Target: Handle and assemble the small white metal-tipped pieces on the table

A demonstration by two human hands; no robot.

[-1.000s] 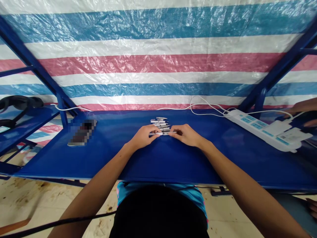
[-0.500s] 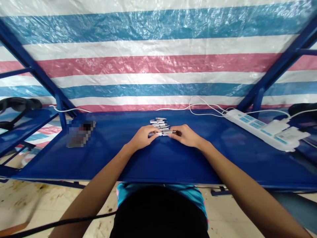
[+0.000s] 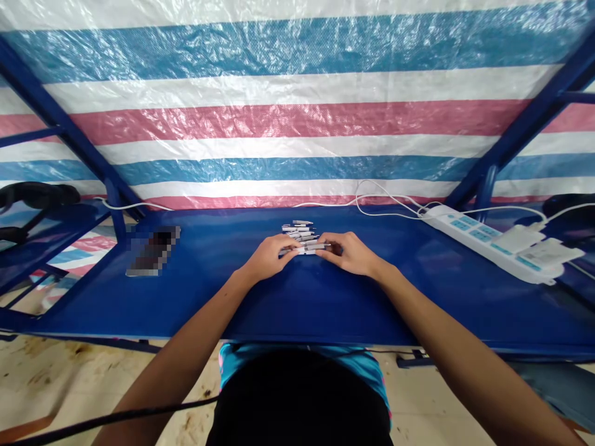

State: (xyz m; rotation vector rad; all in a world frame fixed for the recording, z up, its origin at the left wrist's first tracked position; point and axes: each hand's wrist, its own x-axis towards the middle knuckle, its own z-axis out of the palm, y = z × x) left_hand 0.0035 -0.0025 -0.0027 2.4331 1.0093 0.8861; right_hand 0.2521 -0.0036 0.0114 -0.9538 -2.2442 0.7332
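A white and grey pen (image 3: 308, 248) lies crosswise between my two hands. My left hand (image 3: 271, 256) pinches its left end with thumb and forefinger. At the other end, the curled fingers of my right hand (image 3: 346, 253) close on the same pen, near its tip. Just beyond it, several similar pens (image 3: 298, 228) lie side by side in a loose row on the blue tabletop (image 3: 195, 297). The fingers partly cover the nearest pens, so I cannot tell whether the held pen touches the one below it.
A white power strip (image 3: 488, 241) with plugged-in chargers lies at the right, its white cables (image 3: 390, 197) running along the back edge. On the left is a blurred-out phone-like object (image 3: 153, 251). Blue metal posts (image 3: 486, 186) and a striped plastic sheet (image 3: 297, 118) bound the table.
Both hands stay in nearly the same place. The fingers of my right hand have shifted slightly at the pen's end.
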